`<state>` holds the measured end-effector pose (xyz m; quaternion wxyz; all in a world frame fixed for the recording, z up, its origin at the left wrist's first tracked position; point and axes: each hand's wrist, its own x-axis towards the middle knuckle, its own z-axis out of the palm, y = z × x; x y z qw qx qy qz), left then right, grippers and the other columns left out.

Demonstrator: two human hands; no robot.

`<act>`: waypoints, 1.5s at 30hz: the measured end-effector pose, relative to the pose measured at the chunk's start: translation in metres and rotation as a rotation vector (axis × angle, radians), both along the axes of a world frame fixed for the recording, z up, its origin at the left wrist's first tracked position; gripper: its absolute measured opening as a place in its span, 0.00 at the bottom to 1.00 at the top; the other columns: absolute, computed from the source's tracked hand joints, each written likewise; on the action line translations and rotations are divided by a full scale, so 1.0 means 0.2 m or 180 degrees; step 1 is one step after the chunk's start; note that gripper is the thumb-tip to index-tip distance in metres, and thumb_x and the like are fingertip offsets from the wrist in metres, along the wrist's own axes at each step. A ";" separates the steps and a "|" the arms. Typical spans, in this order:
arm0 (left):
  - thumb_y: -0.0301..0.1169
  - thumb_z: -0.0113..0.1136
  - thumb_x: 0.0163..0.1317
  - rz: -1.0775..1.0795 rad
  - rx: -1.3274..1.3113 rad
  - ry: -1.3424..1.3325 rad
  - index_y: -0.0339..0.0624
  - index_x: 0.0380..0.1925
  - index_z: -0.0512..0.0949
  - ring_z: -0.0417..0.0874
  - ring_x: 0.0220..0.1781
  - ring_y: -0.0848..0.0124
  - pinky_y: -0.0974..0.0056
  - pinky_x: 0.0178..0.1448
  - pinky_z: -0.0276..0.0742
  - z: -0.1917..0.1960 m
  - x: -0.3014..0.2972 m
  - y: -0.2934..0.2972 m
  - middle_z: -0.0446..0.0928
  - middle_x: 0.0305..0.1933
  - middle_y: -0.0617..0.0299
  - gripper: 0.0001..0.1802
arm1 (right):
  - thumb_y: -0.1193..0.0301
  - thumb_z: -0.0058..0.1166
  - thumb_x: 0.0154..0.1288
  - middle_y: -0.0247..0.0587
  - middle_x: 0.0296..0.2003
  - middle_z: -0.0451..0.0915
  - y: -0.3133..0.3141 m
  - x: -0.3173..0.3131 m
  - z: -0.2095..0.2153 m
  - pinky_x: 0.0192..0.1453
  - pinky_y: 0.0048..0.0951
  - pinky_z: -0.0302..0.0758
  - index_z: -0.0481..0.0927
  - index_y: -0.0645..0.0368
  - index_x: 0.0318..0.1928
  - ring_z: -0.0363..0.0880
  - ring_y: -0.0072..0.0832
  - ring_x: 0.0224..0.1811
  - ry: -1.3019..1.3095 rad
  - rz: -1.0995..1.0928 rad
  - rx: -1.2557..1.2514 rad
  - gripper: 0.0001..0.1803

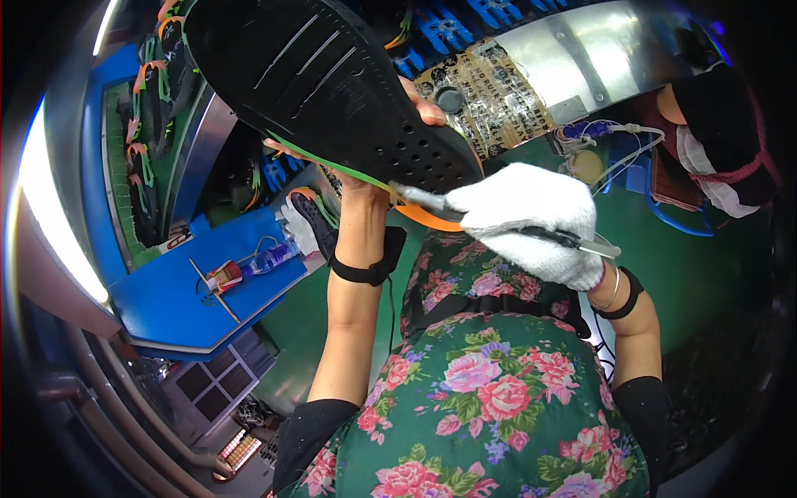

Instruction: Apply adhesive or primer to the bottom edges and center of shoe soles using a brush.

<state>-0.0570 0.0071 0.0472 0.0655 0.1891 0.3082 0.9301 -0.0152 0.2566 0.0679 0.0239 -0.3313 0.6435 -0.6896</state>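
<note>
A large black shoe (332,100) is held up in front of me with its sole toward me. Grooves cross its wide end and small round holes dot the narrower end; green and orange show along its edge. My left hand (425,106) grips it from behind, fingertips curled over the right edge, the palm mostly hidden. In a white knitted glove, my right hand (531,220) is closed around a slim brush-like tool (423,197). Its grey tip is at the shoe's lower edge, and its dark and silver handle sticks out behind the glove.
On the left, a blue table (166,299) bears a plastic bottle (270,259); another black shoe (311,220) is beside it. Several shoes hang on a rack (149,108). Ahead lie taped cardboard (498,100) and a metal surface (614,58). Another person (714,124) is at the right.
</note>
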 end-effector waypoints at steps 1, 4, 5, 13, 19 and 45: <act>0.76 0.59 0.69 0.0025 -0.0028 0.0075 0.26 0.58 0.79 0.88 0.57 0.51 0.44 0.69 0.82 0.00 -0.01 0.00 0.80 0.54 0.47 0.53 | 0.78 0.76 0.59 0.41 0.50 0.94 0.00 0.00 0.00 0.54 0.35 0.89 0.95 0.53 0.50 0.94 0.37 0.49 0.0247 0.0071 0.0115 0.17; 0.84 0.56 0.62 0.0089 0.0209 0.0008 0.28 0.59 0.78 0.90 0.54 0.49 0.43 0.65 0.84 -0.01 -0.03 0.00 0.83 0.51 0.46 0.60 | 0.79 0.76 0.60 0.43 0.50 0.94 0.02 -0.01 0.01 0.53 0.36 0.89 0.95 0.56 0.49 0.94 0.39 0.48 0.0686 0.0253 0.0309 0.15; 0.85 0.56 0.61 0.0103 0.0242 0.0000 0.28 0.59 0.78 0.91 0.54 0.49 0.42 0.64 0.85 -0.02 -0.04 0.01 0.83 0.50 0.46 0.61 | 0.79 0.76 0.60 0.43 0.50 0.94 0.03 -0.01 0.01 0.53 0.36 0.89 0.95 0.56 0.49 0.94 0.39 0.48 0.0489 0.0185 0.0196 0.16; 0.77 0.60 0.66 0.0137 -0.0001 0.0208 0.28 0.58 0.79 0.90 0.54 0.50 0.44 0.64 0.82 -0.05 -0.09 -0.03 0.84 0.51 0.47 0.54 | 0.78 0.76 0.60 0.44 0.49 0.94 0.04 -0.01 0.02 0.51 0.37 0.89 0.94 0.57 0.48 0.94 0.39 0.46 0.0430 -0.0034 0.0151 0.14; 0.89 0.58 0.52 0.0095 0.0155 0.0176 0.27 0.60 0.79 0.90 0.55 0.49 0.45 0.65 0.82 -0.04 -0.11 -0.02 0.85 0.54 0.46 0.67 | 0.79 0.76 0.59 0.44 0.48 0.94 0.05 0.00 0.01 0.51 0.37 0.89 0.95 0.56 0.48 0.94 0.40 0.46 0.0730 0.0069 0.0326 0.15; 0.91 0.62 0.45 -0.0011 -0.0138 0.0044 0.26 0.61 0.78 0.88 0.59 0.51 0.46 0.68 0.84 -0.08 -0.10 0.07 0.80 0.54 0.48 0.72 | 0.83 0.72 0.64 0.49 0.51 0.94 0.03 0.10 0.00 0.57 0.36 0.89 0.93 0.64 0.48 0.94 0.35 0.51 -0.0855 -0.0613 -0.0448 0.12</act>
